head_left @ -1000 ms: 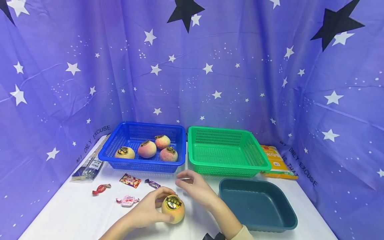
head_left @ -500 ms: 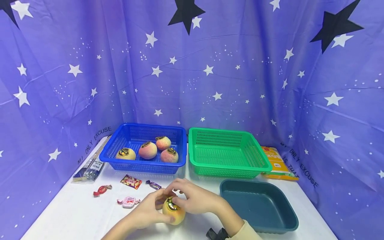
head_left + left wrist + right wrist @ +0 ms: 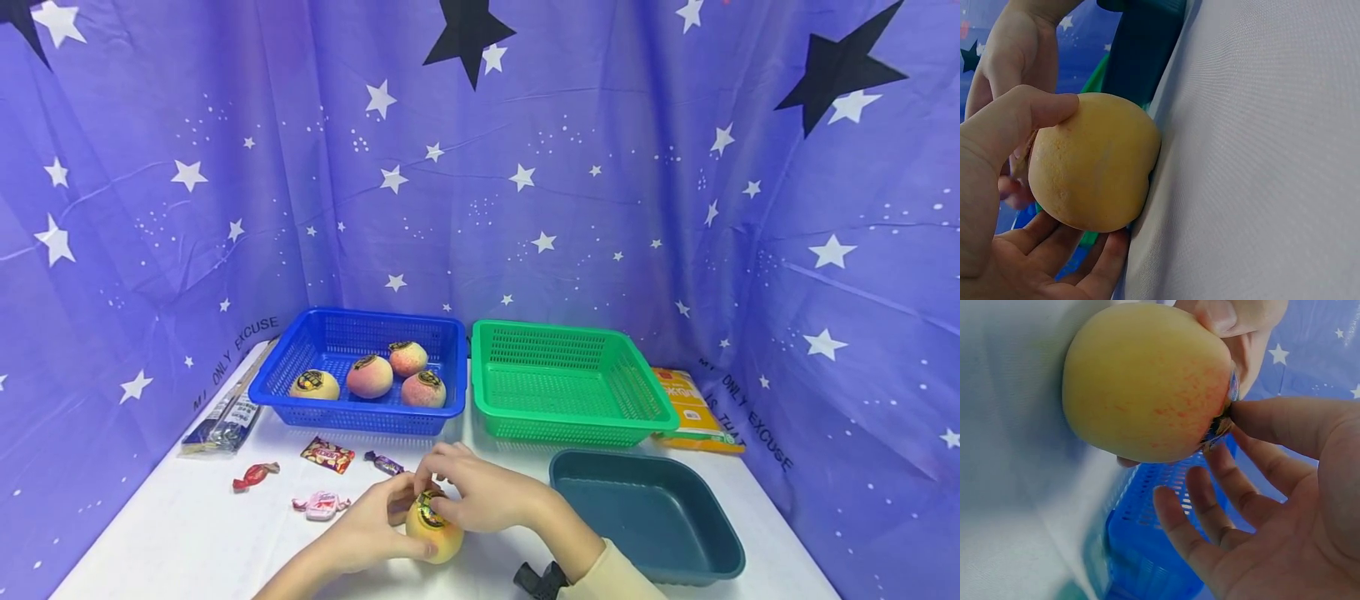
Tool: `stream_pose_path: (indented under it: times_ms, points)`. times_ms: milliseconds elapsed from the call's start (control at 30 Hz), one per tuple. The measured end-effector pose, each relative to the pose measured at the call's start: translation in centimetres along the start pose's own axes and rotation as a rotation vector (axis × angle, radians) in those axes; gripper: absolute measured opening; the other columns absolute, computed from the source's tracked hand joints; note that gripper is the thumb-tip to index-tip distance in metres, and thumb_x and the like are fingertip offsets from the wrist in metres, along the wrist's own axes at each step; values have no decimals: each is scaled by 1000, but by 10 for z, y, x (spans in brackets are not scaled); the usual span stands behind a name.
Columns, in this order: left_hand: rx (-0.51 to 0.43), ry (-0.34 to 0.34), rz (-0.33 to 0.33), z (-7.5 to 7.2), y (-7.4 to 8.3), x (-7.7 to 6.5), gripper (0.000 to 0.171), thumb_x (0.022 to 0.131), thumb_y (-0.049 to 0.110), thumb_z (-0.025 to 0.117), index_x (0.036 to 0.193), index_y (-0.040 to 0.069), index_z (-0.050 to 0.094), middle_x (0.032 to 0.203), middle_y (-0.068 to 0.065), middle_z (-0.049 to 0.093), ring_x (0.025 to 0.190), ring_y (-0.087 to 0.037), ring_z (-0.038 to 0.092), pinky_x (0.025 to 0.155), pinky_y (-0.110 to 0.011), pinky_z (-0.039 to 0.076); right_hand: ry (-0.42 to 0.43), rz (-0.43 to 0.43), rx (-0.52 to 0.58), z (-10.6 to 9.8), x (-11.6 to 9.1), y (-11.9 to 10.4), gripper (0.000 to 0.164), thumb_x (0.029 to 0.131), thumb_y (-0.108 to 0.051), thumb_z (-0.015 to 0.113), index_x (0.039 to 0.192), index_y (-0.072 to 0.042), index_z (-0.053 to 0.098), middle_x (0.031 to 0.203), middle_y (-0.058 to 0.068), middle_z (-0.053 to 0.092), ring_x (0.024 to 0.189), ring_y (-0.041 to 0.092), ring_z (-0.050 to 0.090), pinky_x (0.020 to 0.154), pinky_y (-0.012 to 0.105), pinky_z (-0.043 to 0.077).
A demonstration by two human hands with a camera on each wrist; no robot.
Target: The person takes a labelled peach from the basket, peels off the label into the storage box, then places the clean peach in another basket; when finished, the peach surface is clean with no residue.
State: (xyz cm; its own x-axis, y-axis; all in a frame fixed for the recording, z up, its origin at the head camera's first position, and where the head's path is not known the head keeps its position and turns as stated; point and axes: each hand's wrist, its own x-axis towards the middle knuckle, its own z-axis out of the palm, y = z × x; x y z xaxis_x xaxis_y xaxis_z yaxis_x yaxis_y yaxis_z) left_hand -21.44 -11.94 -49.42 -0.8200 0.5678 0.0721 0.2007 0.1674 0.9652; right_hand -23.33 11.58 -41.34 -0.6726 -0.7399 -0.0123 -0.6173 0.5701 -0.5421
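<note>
A yellow peach with a pink blush [image 3: 438,545] sits on the white cloth, a black and gold label [image 3: 1217,425] stuck on its top. My left hand [image 3: 366,527] grips it from the left, thumb on the near side and fingers curled round the far side. In the left wrist view the peach [image 3: 1094,165] rests against the cloth between thumb and fingers. From the right, my right hand [image 3: 487,498] pinches the label's edge between thumb and forefinger; in the right wrist view its other fingers are spread. Part of the label is hidden behind the fingers.
A blue basket [image 3: 356,414] holds several peaches. Beside it stand a green basket [image 3: 562,427] and a dark teal tub [image 3: 645,517]. Wrapped candies, including a pink one [image 3: 322,505] and a red one [image 3: 256,476], lie left. Packets [image 3: 225,421] and a yellow bag [image 3: 693,412] flank the baskets.
My right hand has come down and left from beside the peach onto its label, where the thumb and forefinger now pinch. The left hand keeps its grip on the peach in the same place.
</note>
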Motion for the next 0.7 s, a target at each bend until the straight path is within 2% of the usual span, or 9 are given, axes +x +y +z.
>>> stream_pose_path:
  times_ms: [133,233,433,567,700]
  points:
    - [-7,6,-4,1,0,0,61,87,20,93,138,7,62,150,-13,67,144,-37,64,122,-49,52,24,-19,13,-2,0,-3,16,102,-10,71,110,-24,66,109,-14,63,108,6,57,100,27,55]
    - [-9,6,-14,2,0,0,66,87,20,93,144,8,62,149,-11,67,144,-37,63,122,-49,53,46,-37,30,-6,-2,-5,15,101,-7,72,105,-21,68,101,-13,64,99,4,58,94,26,58]
    - [-19,6,-25,3,0,1,70,87,18,93,148,9,61,149,-11,67,144,-38,64,122,-47,53,72,-47,10,-18,-11,-9,10,100,-8,73,101,-18,72,88,-16,61,85,4,59,78,17,51]
    - [-29,11,-22,4,0,2,69,85,16,94,146,9,62,145,-11,69,142,-35,66,121,-46,54,91,-54,26,-25,-23,-9,13,100,-7,75,98,-20,72,86,-17,61,81,-1,56,74,18,54]
    - [-21,21,-25,5,-1,2,68,84,17,95,144,9,63,141,-9,71,137,-32,69,119,-50,56,95,-48,41,-36,-40,-8,19,102,-7,76,97,-24,71,88,-17,65,84,0,59,78,24,59]
